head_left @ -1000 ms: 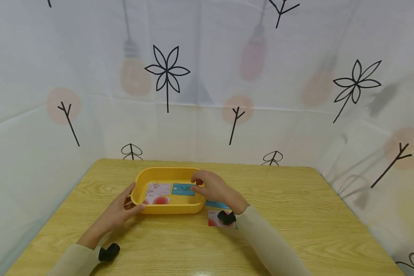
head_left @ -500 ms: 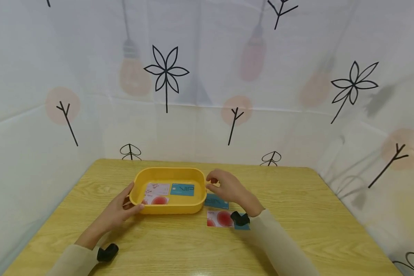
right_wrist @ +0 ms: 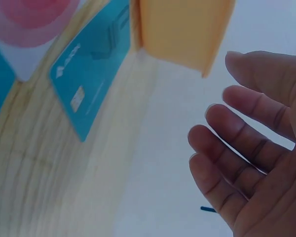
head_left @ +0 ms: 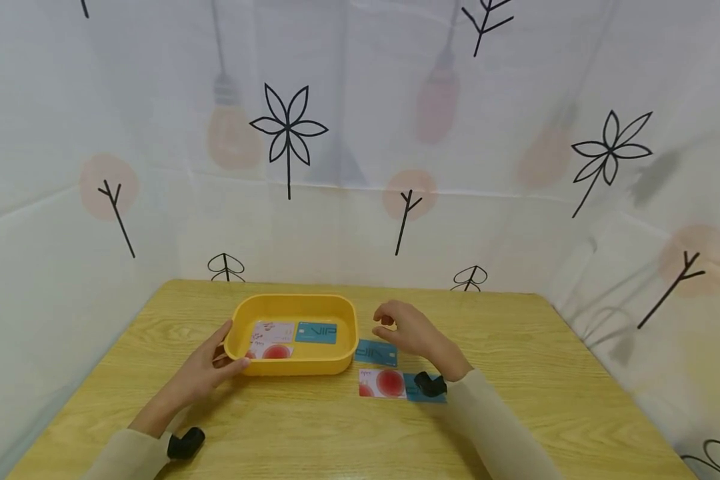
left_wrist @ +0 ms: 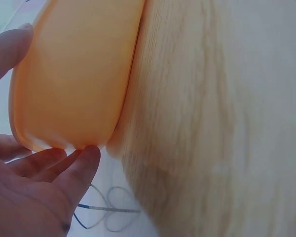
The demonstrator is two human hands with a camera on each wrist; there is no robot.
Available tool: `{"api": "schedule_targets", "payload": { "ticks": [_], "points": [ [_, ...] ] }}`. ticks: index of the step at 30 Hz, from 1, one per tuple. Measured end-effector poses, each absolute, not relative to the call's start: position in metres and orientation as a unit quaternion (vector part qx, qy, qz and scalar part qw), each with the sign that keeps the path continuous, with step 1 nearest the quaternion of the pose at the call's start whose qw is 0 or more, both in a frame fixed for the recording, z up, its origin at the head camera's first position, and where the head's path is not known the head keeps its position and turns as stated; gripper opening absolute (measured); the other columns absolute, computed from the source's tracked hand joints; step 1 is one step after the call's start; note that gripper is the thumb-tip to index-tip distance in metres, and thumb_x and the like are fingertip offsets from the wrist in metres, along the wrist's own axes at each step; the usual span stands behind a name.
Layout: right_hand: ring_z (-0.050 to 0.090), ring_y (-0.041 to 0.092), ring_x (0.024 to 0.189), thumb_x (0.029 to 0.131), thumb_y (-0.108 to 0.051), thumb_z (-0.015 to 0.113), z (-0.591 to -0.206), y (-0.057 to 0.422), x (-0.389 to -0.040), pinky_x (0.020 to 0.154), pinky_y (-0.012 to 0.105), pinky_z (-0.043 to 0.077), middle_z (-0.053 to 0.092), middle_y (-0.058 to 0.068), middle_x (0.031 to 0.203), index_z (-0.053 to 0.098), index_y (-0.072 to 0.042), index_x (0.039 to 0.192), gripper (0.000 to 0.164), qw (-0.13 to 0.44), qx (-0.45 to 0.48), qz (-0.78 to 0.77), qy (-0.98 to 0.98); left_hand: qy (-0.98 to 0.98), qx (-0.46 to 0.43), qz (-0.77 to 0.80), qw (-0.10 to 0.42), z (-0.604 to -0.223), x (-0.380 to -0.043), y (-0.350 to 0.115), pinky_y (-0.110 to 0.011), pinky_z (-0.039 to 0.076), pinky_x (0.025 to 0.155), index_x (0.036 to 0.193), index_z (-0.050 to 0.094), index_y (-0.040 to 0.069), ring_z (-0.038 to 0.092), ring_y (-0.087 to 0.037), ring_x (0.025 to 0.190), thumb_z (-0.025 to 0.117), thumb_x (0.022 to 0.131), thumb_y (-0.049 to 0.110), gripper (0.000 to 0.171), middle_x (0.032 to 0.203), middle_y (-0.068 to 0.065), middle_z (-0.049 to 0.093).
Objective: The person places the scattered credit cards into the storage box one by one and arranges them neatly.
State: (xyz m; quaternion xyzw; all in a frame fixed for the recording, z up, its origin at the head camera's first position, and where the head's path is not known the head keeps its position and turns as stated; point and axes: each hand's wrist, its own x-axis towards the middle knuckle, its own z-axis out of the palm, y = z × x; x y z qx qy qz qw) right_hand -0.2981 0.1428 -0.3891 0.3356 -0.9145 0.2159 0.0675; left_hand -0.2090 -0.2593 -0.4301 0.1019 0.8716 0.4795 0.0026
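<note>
My left hand (head_left: 207, 370) grips the left end of a yellow plastic tray (head_left: 300, 367), thumb along its front rim; in the left wrist view the fingertips (left_wrist: 91, 152) press against the end wall. Inside the tray lie a blue VIP card (head_left: 316, 333), a pale flowered card (head_left: 274, 331) and a card with a red circle (head_left: 276, 351). My right hand (head_left: 414, 330) hovers right of the tray, fingers loosely bent around nothing. Below it, beside the tray, a blue VIP card (head_left: 377, 353) lies on the table; the right wrist view shows its chip.
Nearer me on the wooden table (head_left: 312, 433) lie a white card with red circles (head_left: 382, 383) and another blue card (head_left: 420, 390), partly covered by the black wrist camera (head_left: 430, 385). A printed white curtain (head_left: 348, 227) hangs behind the table.
My right hand has drawn back from over the tray's right side to the table right of it, uncovering the VIP cards. The left hand keeps its hold on the tray.
</note>
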Motion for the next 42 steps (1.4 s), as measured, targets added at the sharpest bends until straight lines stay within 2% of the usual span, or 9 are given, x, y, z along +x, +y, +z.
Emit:
{"api": "schedule_targets", "payload": {
  "ticks": [10,22,31,42],
  "points": [
    [0.05,0.016,0.081,0.088,-0.025,0.071,-0.399,0.154,-0.3,0.073,0.031,0.049,0.055,-0.003,0.088,0.065,-0.005,0.108,0.03,0.021,0.317,0.201,-0.927,0.872,0.096,0.479,0.001,-0.43,-0.207,-0.261,-0.04,0.043,0.099,0.153,0.005,0.001,0.038,-0.041,0.132,0.068,0.088,0.038,0.098,0.153,-0.027,0.018],
    [0.051,0.016,0.085,0.089,-0.029,0.069,-0.411,0.155,-0.304,0.078,0.033,0.05,0.057,-0.002,0.097,0.064,-0.01,0.115,0.032,-0.048,0.277,0.203,-0.938,0.878,0.101,0.469,-0.001,-0.429,-0.209,-0.26,-0.041,0.042,0.099,0.152,0.006,-0.001,0.04,-0.041,0.131,0.067,0.088,0.04,0.097,0.154,-0.027,0.016],
    [0.053,0.019,0.09,0.086,-0.032,0.072,-0.414,0.156,-0.302,0.081,0.035,0.05,0.057,0.002,0.1,0.063,-0.011,0.114,0.037,-0.053,0.272,0.198,-0.94,0.882,0.104,0.46,-0.007,-0.429,-0.21,-0.259,-0.044,0.041,0.1,0.152,0.008,-0.001,0.04,-0.041,0.131,0.068,0.088,0.041,0.097,0.154,-0.027,0.018],
    [0.055,0.019,0.092,0.086,-0.031,0.073,-0.413,0.154,-0.299,0.084,0.038,0.051,0.059,0.004,0.103,0.063,-0.007,0.117,0.041,-0.06,0.286,0.184,-0.938,0.863,0.113,0.493,0.006,-0.426,-0.207,-0.259,-0.043,0.044,0.099,0.152,0.003,-0.001,0.039,-0.041,0.131,0.068,0.09,0.032,0.095,0.152,-0.03,0.017]
  ]
}}
